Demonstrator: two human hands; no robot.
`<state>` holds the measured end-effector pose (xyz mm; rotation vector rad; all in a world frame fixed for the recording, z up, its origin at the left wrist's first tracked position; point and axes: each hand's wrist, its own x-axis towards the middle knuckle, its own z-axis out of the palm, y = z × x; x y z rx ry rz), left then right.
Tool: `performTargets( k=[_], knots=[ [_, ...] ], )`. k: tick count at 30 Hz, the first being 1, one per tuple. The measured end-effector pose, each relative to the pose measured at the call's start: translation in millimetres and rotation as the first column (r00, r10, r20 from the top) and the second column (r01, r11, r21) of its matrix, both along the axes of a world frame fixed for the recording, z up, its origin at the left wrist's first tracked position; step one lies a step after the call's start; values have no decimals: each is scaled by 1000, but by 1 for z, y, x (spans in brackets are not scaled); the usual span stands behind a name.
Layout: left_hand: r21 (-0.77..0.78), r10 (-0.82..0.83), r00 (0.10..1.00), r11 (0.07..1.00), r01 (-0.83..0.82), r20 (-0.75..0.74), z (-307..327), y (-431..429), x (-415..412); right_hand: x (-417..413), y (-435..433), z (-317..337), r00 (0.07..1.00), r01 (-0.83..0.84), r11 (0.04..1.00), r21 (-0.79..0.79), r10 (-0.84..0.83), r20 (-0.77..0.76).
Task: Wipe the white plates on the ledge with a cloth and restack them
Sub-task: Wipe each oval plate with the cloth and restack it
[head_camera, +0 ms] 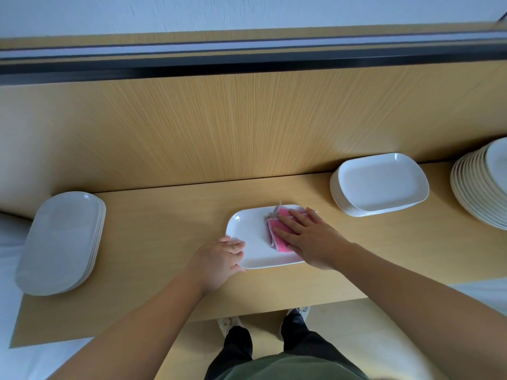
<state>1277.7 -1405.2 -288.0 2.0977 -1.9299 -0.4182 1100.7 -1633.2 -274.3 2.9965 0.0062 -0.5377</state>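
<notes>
Below the near edge of the ledge (164, 215), dark trousers (238, 349) and 2 pale shoes (229, 323) on a light floor.

On the ledge just beyond, 1 white rectangular plate (255, 248), lying flat, long axis left to right along the ledge. At its near-left corner, the left hand (219, 260), with fingers curled over the rim and thumb against the near edge, clamped on the plate to steady it. On the plate's right half, a folded pink cloth (281, 244), pinned under the right hand (310, 239), with fingers straight, slightly apart and flat on the fabric, pointing left and away. Pressing only, gripping nothing.

Probably mid-wipe. Bare left half of the plate directly left of the right fingertips, so likely next a stroke leftward along the long axis, toward the bracing left hand. Worth stopping short of those knuckles.

Off to the left, well apart from the plate, the left stack (63, 239) of similar white plates, nearer the left hand. To the right and farther back, against the panel, the right stack (381, 185) of rectangular plates, nearer the right hand. Beyond it, at the frame's edge, a taller round stack (477, 193). Cannot tell which stack is already wiped.

Behind everything, an upright wood-grain panel (219, 127) topped by a dark rail (247, 64).
</notes>
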Motion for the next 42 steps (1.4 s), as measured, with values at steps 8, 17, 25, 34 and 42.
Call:
performTargets(
  k=[8, 17, 25, 34, 42],
  knots=[
    [76, -66, 996, 995, 61, 64, 4, -3, -1, -46, 12, 3, 982, 113, 991, 72, -123, 146],
    [143, -156, 980, 980, 138, 126, 9, -10, -2, -57, 24, 9, 950, 142, 950, 279, -210, 231],
    [90, -127, 977, 990, 113, 170, 11, -6, -9, -50, 0, 40, 861, 159, 944, 291, -276, 427],
    [-4, 324, 938, 945, -327, -123, 67, -34, -11, -43, -24, 94, 741, 156, 931, 330, -332, 584],
    [-143, 441, 823, 845, -515, -359, 109, -54, -2, -37, -29, 114, 695, 94, 938, 334, -302, 652]
  ],
)
